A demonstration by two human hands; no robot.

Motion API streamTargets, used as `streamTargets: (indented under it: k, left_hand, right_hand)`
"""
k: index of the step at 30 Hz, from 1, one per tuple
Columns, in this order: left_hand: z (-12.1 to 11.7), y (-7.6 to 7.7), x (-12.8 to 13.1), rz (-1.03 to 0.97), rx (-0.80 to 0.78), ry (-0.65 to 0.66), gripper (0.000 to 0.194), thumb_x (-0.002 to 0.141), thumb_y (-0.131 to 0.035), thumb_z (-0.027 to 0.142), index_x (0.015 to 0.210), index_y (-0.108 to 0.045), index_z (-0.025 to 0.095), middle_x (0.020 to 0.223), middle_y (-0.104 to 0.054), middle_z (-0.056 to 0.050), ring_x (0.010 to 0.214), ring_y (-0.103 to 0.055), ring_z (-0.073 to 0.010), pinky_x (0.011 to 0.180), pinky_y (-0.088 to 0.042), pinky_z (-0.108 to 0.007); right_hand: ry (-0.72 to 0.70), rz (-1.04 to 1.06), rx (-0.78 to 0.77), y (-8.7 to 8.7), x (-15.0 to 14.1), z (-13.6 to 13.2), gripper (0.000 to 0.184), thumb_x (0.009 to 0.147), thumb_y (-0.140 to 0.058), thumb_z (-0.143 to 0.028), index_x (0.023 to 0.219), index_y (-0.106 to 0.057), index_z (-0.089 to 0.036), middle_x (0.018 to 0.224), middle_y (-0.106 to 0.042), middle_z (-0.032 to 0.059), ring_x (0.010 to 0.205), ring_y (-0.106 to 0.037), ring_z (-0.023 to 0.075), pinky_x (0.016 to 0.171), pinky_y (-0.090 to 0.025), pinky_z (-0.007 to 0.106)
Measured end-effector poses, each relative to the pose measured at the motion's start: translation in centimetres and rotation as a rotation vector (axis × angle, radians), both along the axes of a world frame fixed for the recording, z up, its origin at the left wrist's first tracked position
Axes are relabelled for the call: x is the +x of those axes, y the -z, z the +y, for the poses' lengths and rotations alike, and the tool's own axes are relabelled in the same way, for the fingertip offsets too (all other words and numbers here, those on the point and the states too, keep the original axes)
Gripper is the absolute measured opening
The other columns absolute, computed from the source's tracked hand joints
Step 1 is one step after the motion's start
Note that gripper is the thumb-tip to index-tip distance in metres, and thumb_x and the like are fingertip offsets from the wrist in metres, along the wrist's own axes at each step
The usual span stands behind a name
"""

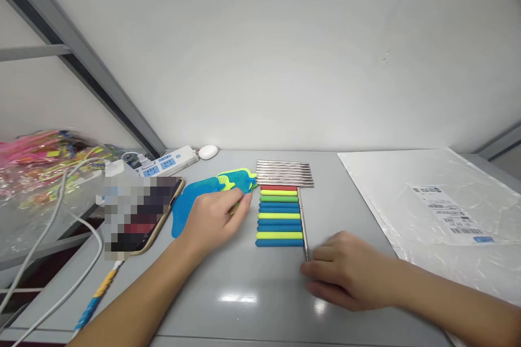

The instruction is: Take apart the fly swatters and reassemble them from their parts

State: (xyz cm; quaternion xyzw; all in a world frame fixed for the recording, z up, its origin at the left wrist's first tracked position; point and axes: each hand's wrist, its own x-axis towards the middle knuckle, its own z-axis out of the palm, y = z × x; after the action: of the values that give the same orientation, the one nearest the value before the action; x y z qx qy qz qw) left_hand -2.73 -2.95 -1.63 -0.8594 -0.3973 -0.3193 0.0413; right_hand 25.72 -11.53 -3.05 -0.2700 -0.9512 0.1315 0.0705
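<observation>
My left hand (217, 218) is closed, fingers bent over a pile of flat perforated blue (185, 207) and yellow-green pieces; its fingertips hide whatever they pinch. Just right of it lies a column of red, yellow, green and blue sticks (280, 222), side by side. Above them is a row of thin silver metal rods (284, 172). One separate metal rod (303, 222) runs along the sticks' right ends. My right hand (345, 271), slightly blurred, is closed with thumb and fingers at this rod's near end.
At left are a phone (160, 217) with a blurred screen, a cable (97, 293), a power strip (169, 161) and a white oval object (208, 152). Plastic bags of colourful items (52, 168) lie beyond. A white plastic mailer (407, 211) covers the right side of the grey table (244, 320).
</observation>
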Motion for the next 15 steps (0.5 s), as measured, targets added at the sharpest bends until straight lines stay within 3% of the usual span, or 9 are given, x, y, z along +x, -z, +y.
streamTargets:
  k: [7,12,15]
  left_hand:
    - [0.6,-0.2,-0.8,-0.06,0.065,-0.012,0.036,0.093,-0.052,0.024,0.059,-0.04,0.018,0.049,-0.033,0.007,0.045,-0.031,-0.0076,0.049,-0.026,-0.023]
    - [0.8,-0.1,-0.9,-0.049,0.066,-0.031,0.037,0.093,-0.051,0.025,0.058,-0.039,0.018,0.049,-0.033,0.006,0.045,-0.031,-0.0079,0.049,-0.026,-0.024]
    - [0.9,0.0,-0.9,-0.048,0.054,-0.038,0.038,0.094,-0.05,0.026,0.058,-0.039,0.018,0.05,-0.032,0.006,0.046,-0.031,-0.0082,0.05,-0.026,-0.024]
  right_hand:
    - [0.104,-0.034,0.111,0.2,0.3,-0.1,0.04,0.099,-0.038,-0.038,0.066,-0.051,-0.019,0.06,-0.055,-0.001,0.052,-0.041,0.0103,0.053,-0.02,0.03]
    - [0.463,-0.157,0.163,-0.6,0.4,0.2,0.04,0.097,-0.036,-0.038,0.065,-0.051,-0.019,0.06,-0.057,0.001,0.049,-0.042,0.0112,0.052,-0.015,0.031]
    - [0.642,-0.266,0.084,-1.2,0.8,0.8,0.042,0.096,-0.036,-0.04,0.061,-0.048,-0.019,0.058,-0.057,0.002,0.048,-0.043,0.0121,0.051,-0.015,0.031]
